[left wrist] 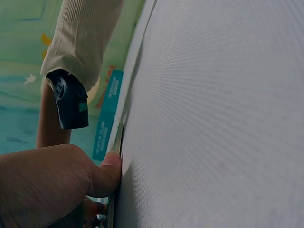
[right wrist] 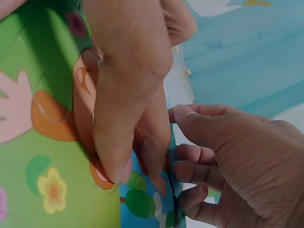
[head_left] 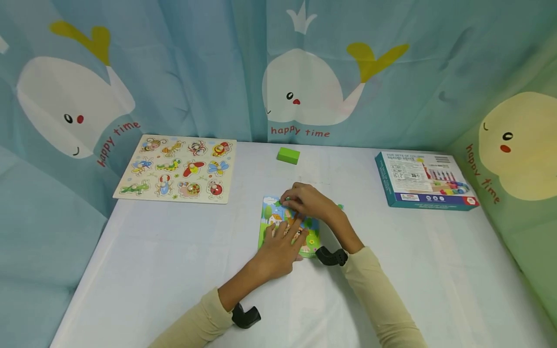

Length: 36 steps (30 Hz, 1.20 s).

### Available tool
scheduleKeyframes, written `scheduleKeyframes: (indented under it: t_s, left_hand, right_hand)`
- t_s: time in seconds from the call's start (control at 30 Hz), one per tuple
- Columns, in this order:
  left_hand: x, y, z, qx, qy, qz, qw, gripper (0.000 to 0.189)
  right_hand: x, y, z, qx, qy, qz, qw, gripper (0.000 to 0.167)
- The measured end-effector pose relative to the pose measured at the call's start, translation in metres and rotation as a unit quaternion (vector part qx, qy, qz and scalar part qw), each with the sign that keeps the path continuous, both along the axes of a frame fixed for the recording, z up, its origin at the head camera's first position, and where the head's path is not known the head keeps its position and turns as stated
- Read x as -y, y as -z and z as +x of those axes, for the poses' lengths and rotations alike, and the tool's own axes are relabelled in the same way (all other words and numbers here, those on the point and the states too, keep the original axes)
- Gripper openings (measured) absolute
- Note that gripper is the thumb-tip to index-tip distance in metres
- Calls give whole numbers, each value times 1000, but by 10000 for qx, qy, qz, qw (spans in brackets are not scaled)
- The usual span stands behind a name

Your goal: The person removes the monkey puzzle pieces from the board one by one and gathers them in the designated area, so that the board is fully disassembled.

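Note:
A small jigsaw puzzle (head_left: 311,241) with a bright cartoon garden scene lies flat on the table in the head view. My left hand (head_left: 280,252) rests on its lower middle, fingers spread and pressing down. At its top edge is my right hand (head_left: 308,200), fingers bent. The right wrist view shows the thumb and curled fingertips of that right hand (right wrist: 256,161) gripping the puzzle's edge, beside the left fingers (right wrist: 126,90). In the left wrist view, the left thumb (left wrist: 107,178) lies along the puzzle's near edge. The hands hide the picture's middle.
A wooden insect peg puzzle (head_left: 183,166) lies at the back left. Behind the hands sits a green block (head_left: 288,155). A teal and white toy box (head_left: 428,181) is at the back right. Whale-print curtains (head_left: 209,72) border the table (head_left: 174,270).

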<state>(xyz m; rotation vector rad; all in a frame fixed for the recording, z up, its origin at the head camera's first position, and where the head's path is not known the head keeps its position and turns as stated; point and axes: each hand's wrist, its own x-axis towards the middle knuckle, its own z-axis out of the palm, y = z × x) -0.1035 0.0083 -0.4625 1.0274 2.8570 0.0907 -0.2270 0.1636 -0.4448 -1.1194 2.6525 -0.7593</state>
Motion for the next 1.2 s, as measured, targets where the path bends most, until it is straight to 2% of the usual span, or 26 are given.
scheduleKeyframes:
  t_s: [0.2, 0.37, 0.67, 0.87, 1.03, 1.2]
  left_hand:
    - [1, 0, 0, 34, -11, -1, 10000, 63]
    - [1, -2, 1, 145, -47, 43, 9999, 63]
    - [0, 0, 1, 100, -33, 39, 9999, 63]
    - [0, -1, 2, 37, -45, 69, 10000, 63]
    - [0, 1, 4, -82, -40, 45, 9999, 62]
    - [0, 1, 5, -77, -37, 65, 9999, 63]
  right_hand:
    - [6, 2, -1, -89, 78, 242, 9996, 13]
    - [10, 0, 0, 107, 278, 568, 9979, 12]
    - [8, -3, 3, 822, 204, 166, 9963, 16]
    - [10, -6, 4, 1096, 277, 47, 9936, 15]
    - [13, -5, 6, 1031, 382, 365, 9933, 18]
    - [14, -4, 7, 906, 460, 411, 9940, 18]
